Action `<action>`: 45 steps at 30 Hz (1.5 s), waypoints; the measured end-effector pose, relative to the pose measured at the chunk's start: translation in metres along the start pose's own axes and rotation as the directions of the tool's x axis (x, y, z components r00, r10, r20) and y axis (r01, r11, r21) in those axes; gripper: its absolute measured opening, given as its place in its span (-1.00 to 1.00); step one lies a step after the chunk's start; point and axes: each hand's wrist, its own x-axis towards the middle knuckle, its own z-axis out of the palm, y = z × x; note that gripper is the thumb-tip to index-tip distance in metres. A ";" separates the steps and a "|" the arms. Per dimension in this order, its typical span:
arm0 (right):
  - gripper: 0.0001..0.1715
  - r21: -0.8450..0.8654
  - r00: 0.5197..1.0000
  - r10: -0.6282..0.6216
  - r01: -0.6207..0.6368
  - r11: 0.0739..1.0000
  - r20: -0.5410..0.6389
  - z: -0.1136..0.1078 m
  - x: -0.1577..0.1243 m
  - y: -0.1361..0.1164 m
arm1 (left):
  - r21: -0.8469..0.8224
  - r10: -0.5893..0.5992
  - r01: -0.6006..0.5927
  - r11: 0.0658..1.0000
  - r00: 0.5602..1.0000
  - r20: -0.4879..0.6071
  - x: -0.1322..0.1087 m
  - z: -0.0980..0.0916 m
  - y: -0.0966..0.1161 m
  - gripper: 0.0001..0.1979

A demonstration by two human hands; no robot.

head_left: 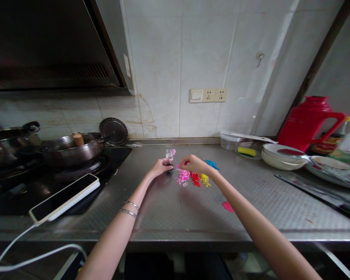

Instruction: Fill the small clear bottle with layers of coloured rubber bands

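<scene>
My left hand [160, 168] is closed round the side of a small jar with dark contents [170, 167]. Directly behind it shows a clear bottle with some pink at its top [169, 154]; I cannot tell whether the two are joined. My right hand [195, 163] hovers above the small coloured piles, fingers pinched together; what is between them, if anything, is too small to make out. Beneath it lie heaps of little rubber-band-like loops: pink [183, 177], red [195, 179] and yellow [205, 180]. A blue heap [212, 164] is partly hidden behind my right wrist.
A flat pink piece [228, 206] lies near my right forearm. At left are a phone with a white cable [64, 197], a pan [71, 149] and the stove. To the right stand stacked bowls [281, 157], a sponge [246, 151], a red thermos [305, 122] and a long knife [317, 196].
</scene>
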 end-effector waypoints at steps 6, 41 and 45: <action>-0.76 0.052 1.000 0.028 -0.027 0.998 -0.005 -0.028 0.037 -0.003 | 0.049 0.025 -0.024 0.998 1.000 -0.002 -0.001 0.000 0.003 -0.70; -0.78 -0.271 0.961 0.107 -0.035 0.962 0.255 -0.041 0.105 -0.051 | -0.019 -0.026 0.026 0.999 1.000 -0.002 0.001 0.000 -0.002 -0.58; -0.78 -0.160 0.985 0.058 -0.031 0.987 0.165 -0.041 0.095 -0.031 | 0.002 -0.013 0.013 1.000 1.000 0.027 0.002 0.000 -0.002 -0.64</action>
